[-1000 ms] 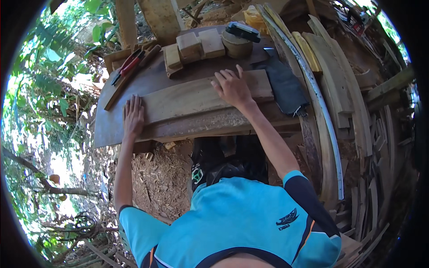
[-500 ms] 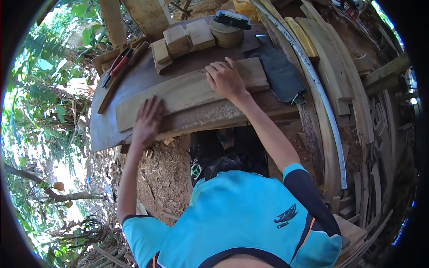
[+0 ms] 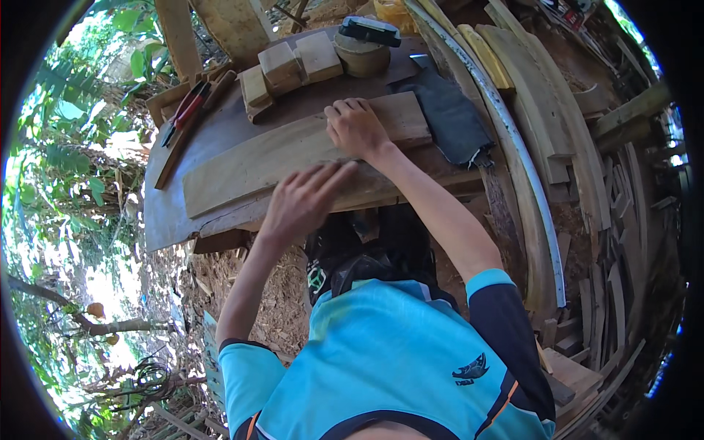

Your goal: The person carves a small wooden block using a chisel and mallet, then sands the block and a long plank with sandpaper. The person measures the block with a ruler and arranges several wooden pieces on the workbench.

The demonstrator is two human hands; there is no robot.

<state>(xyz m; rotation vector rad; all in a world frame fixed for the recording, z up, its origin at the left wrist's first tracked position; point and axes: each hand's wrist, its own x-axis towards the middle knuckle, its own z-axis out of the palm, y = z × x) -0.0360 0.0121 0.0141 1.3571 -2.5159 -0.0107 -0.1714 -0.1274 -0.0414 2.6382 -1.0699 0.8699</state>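
A long wooden plank (image 3: pixel 253 163) lies slantwise across the workbench in front of me. My right hand (image 3: pixel 357 130) rests on its right half with the fingers curled under; whatever they may hold is hidden. My left hand (image 3: pixel 304 199) is over the bench's near edge, just below the plank's middle. Its fingers are stretched out toward the right hand, slightly smeared by motion, with nothing seen in them. The dark grey cloth (image 3: pixel 451 117) lies at the plank's right end.
Wooden blocks (image 3: pixel 280 64) stand behind the plank, beside a round wooden piece (image 3: pixel 361 57) with a dark, flat-topped object (image 3: pixel 370 31) on it. Red-handled pliers (image 3: pixel 192 104) lie at the left on a wood strip (image 3: pixel 183 150). Long boards (image 3: pixel 524 95) and a pale curved strip (image 3: pixel 513 132) line the right.
My left hand has left the plank's left part and moved right, toward my right hand. My right hand has shifted slightly left along the plank, its fingers more curled.
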